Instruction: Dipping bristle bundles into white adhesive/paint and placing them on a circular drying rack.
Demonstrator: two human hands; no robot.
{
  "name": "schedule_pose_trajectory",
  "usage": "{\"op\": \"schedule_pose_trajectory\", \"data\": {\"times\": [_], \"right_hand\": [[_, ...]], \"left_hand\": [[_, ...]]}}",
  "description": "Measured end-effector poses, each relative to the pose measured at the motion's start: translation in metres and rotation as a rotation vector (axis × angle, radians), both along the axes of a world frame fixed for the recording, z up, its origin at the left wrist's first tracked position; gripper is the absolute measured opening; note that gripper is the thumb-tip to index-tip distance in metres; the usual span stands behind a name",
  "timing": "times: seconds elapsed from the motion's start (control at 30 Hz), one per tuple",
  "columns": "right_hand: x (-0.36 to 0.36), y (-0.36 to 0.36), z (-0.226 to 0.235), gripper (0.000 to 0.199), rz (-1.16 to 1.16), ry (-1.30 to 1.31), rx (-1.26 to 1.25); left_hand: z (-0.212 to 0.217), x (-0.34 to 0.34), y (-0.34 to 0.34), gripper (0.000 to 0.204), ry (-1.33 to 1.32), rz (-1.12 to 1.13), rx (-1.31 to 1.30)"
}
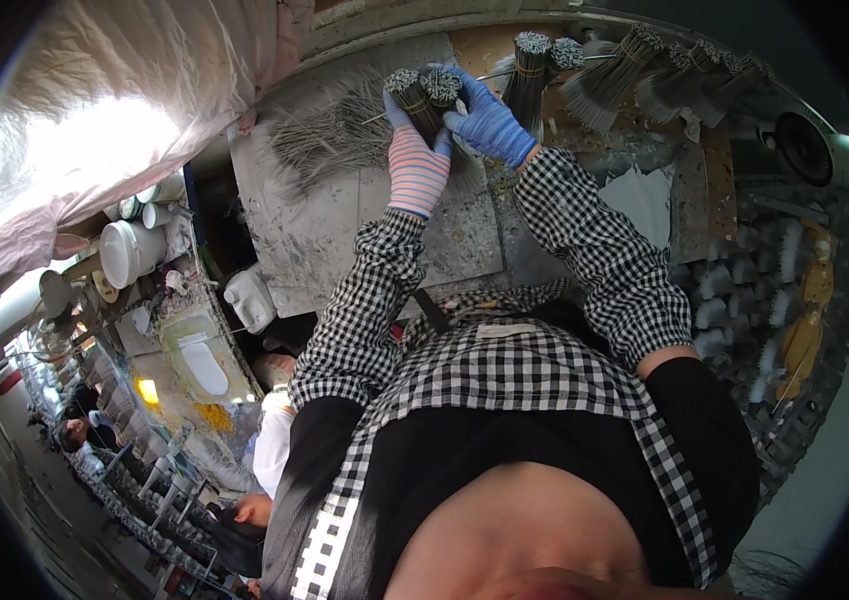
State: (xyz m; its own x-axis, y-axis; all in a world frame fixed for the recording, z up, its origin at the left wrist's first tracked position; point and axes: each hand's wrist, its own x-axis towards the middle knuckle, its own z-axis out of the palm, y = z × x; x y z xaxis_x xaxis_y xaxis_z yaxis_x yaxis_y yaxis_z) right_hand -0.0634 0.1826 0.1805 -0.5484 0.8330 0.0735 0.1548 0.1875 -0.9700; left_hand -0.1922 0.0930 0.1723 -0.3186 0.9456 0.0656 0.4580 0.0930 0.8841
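Two bundles of thin grey wires stand side by side at the far side of the worktable [345, 230], their pale ends up and yellowish bands around them. My left hand [417, 172], in a pink and orange striped glove with blue fingertips, closes around the left bundle [407, 92]. In a blue glove, my right hand [490, 118] grips the right bundle [442, 88] from its right side. The lower parts of both bundles are partly hidden by my hands. Left of them lies a loose spread of similar grey wires [320, 145].
More banded wire bundles [528, 75] stand along the table's far right, beside fanned-out ones [610, 85]. A white sheet [639, 200] lies right of my right sleeve. At left are a white jug [249, 300], a white bucket [132, 252] and a hanging pale cloth [145, 110]. Other people sit at lower left.
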Motion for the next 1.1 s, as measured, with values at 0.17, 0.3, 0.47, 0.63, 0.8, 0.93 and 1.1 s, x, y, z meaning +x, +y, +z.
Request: {"op": "schedule_pose_trajectory", "data": {"times": [0.17,0.3,0.47,0.63,0.8,0.93,1.1], "right_hand": [[0.003,-0.005,-0.01,0.066,-0.011,0.011,0.064],[0.013,-0.005,-0.007,0.066,-0.109,0.017,0.181],[-0.016,-0.013,0.016,0.069,-0.033,0.122,-0.059],[0.003,0.0,-0.008,0.073,-0.047,0.065,-0.198],[0.037,-0.051,0.008,0.086,-0.167,-0.026,-0.126],[0.1,-0.104,0.002,0.07,-0.262,-0.056,-0.074],[0.173,-0.134,0.002,0.045,-0.492,0.142,-0.39]], "left_hand": [[0.001,-0.043,-0.015,0.09,0.114,-0.264,-0.092],[0.063,-0.067,0.007,0.081,0.95,-0.396,-0.119],[0.033,-0.094,0.057,0.052,0.299,-0.571,-0.219],[0.029,-0.062,0.08,0.053,-0.157,-0.711,-0.28],[0.002,-0.06,0.073,0.055,-0.043,-0.619,-0.229],[-0.017,-0.067,0.088,0.056,0.129,-0.563,-0.199],[0.007,-0.058,0.099,0.051,0.109,-0.554,-0.256]]}}
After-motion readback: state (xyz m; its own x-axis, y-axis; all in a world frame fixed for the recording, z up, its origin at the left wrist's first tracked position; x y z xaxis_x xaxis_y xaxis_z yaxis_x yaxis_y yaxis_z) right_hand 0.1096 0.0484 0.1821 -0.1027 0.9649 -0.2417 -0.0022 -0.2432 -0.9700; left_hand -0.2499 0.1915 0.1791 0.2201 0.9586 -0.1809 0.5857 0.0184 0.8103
